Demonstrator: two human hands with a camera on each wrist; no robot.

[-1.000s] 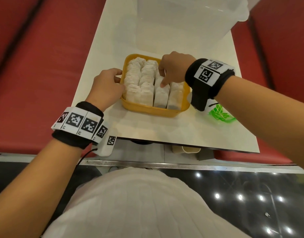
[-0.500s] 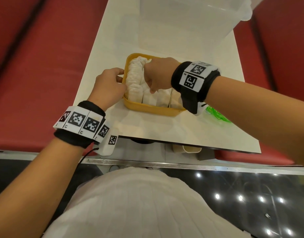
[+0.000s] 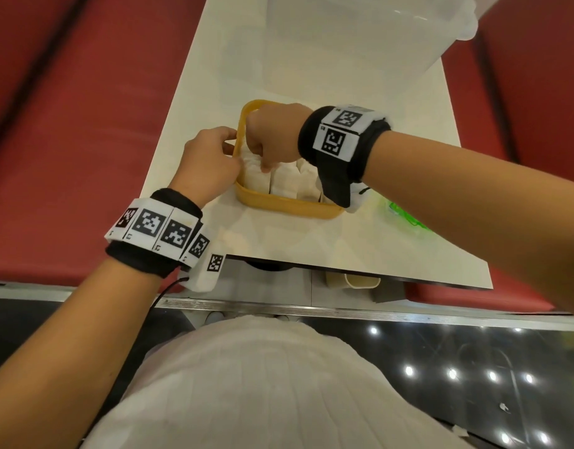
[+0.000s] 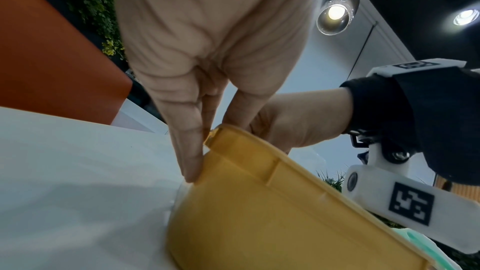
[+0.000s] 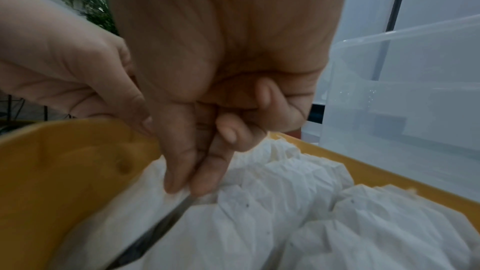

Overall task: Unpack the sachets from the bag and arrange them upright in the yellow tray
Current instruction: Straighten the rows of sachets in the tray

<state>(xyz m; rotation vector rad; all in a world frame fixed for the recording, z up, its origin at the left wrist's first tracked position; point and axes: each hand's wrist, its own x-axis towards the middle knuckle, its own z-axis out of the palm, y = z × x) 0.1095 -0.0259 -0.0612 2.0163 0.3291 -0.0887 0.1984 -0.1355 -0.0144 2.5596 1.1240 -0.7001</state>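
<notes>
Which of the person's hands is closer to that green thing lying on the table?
Right. The right hand is over the yellow tray, nearer the green thing; the left hand holds the tray's far side.

The head camera looks steeply down on the tabletop (image 3: 311, 76) from above the person's chest. Each wrist camera sits very near its hand, looking along the fingers. All three share the yellow tray (image 3: 279, 204) (image 4: 272, 213) (image 5: 64, 161).

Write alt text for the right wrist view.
The right hand pinches the top of a white sachet at the left end of the yellow tray, which is packed with upright sachets. The left hand holds the tray's rim; a clear plastic bin stands behind.
</notes>
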